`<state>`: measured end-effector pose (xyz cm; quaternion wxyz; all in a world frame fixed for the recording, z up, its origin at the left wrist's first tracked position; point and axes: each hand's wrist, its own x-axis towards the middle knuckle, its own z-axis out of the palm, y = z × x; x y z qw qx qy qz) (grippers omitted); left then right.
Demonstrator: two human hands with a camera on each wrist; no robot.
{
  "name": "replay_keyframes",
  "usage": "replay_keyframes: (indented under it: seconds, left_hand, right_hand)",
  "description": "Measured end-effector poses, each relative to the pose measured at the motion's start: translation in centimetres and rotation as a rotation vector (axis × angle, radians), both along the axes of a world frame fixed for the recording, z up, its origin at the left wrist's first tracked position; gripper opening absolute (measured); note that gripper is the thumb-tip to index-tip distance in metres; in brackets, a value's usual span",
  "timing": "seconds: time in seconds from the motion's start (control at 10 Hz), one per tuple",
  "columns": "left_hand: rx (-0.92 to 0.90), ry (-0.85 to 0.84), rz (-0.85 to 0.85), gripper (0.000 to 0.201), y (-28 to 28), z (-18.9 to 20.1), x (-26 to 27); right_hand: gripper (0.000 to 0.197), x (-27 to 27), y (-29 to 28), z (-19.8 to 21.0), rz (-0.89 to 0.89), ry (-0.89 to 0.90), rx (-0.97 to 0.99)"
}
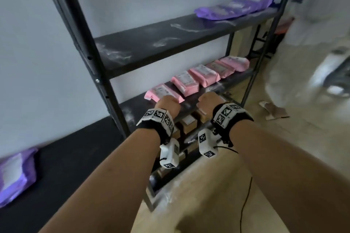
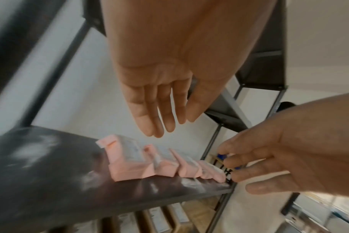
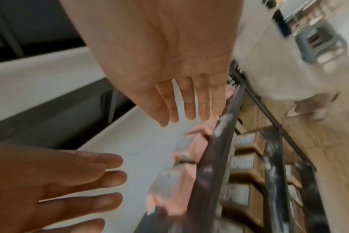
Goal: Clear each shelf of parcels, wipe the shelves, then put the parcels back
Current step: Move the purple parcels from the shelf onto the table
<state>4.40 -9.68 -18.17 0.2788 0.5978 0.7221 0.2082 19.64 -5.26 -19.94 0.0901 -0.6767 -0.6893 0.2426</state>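
Observation:
A black metal shelf rack [image 1: 98,81] stands against a white wall. Several pink parcels [image 1: 204,74] lie in a row on a dusty middle shelf [image 1: 132,106]; they show as pink parcels [image 2: 130,164] in the left wrist view and blurred pink parcels [image 3: 175,178] in the right wrist view. My left hand [image 1: 167,105] hovers just in front of the nearest pink parcel, fingers straight and empty [image 2: 155,110]. Beside it my right hand [image 1: 207,102] is also open and holds nothing [image 3: 189,100]. Purple parcels [image 1: 233,6] lie on the shelf above.
Brown cardboard boxes [image 1: 189,122] fill the lower shelves beneath my hands. A purple parcel [image 1: 15,174] lies on a dark surface at the left. A person in white [image 1: 312,24] stands at the right, blurred. A black cable [image 1: 246,200] runs across the wooden floor.

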Motion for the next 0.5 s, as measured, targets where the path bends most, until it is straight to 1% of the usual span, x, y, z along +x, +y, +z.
replay_keyframes:
  seconds: [0.1, 0.2, 0.3, 0.4, 0.5]
  left_hand:
    - [0.059, -0.04, -0.094, 0.028, 4.1, 2.5, 3.2]
    - [0.139, -0.041, -0.144, 0.029, 7.2, 5.0, 5.5]
    - [0.262, -0.046, -0.151, 0.031, 11.6, 8.0, 7.5]
    - [0.293, -0.104, -0.162, 0.032, 14.6, 9.9, 8.6]
    - [0.352, -0.152, -0.136, 0.03, 18.2, 12.3, 9.8]
  right_hand:
    - [0.033, 2.9, 3.1, 3.2, -0.088, -0.025, 0.078]
    - [0.03, 4.5, 4.7, 5.8, -0.031, -0.114, 0.152]
    - [0.034, 6.2, 7.8, 8.9, -0.09, -0.231, 0.191]
    - [0.034, 8.3, 11.1, 10.5, -0.239, 0.034, 0.236]
    - [0.034, 9.6, 13.7, 12.2, -0.253, 0.019, 0.266]
